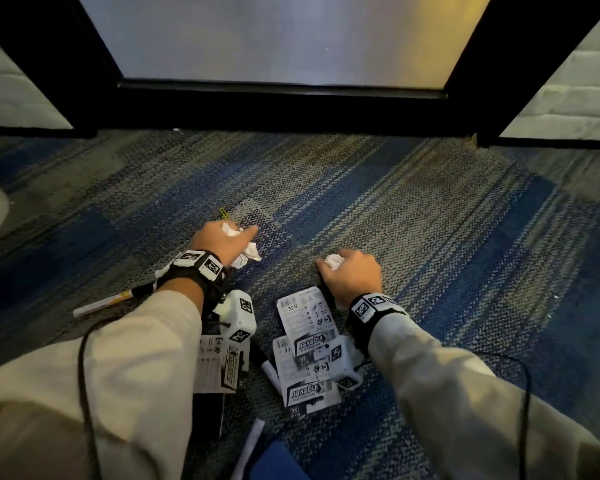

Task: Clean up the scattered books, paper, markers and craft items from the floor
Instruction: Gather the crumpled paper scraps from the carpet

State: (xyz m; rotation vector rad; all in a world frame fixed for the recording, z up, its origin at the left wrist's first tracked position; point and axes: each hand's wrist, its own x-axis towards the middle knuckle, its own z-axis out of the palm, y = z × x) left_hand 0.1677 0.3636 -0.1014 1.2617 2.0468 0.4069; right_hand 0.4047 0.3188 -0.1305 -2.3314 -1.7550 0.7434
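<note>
As it touches carpet, left hand: grip — round crumpled paper
Right hand: grip — holds paper wad

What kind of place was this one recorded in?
Probably an office or school interior, at a doorway: blue-grey striped carpet tiles, a black-framed frosted glass door, and painted brick walls either side.

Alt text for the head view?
Left hand grips a crumpled white paper wad, right hand another, over blue-grey striped carpet. Printed white packaging cards lie between the forearms; a white marker lies beside the left sleeve.
</note>
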